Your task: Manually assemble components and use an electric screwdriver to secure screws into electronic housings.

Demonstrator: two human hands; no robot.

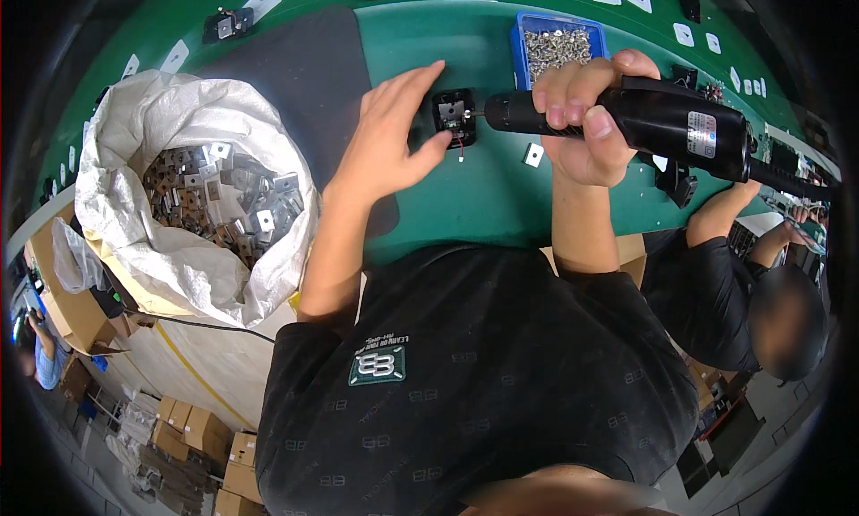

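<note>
My right hand [586, 122] is wrapped around a black electric screwdriver [658, 127], held nearly level with its bit pointing left. The bit's tip meets the right side of a small black plastic housing [455, 105], or hovers just over it; which one I cannot tell. Inside the housing are a metal plate and a small circuit part, and a thin red wire with a white plug hangs from its near edge. My left hand [380, 145] lies beside the housing with fingers stretched out, its thumb tip at the housing's lower left edge.
A blue bin of screws [517, 46] stands beyond the screwdriver. At left is a white sack [107, 158] full of small metal plates. One loose metal plate [533, 155] lies on the green table [447, 207], near a dark mat [309, 69]. A co-worker [707, 301] sits at right.
</note>
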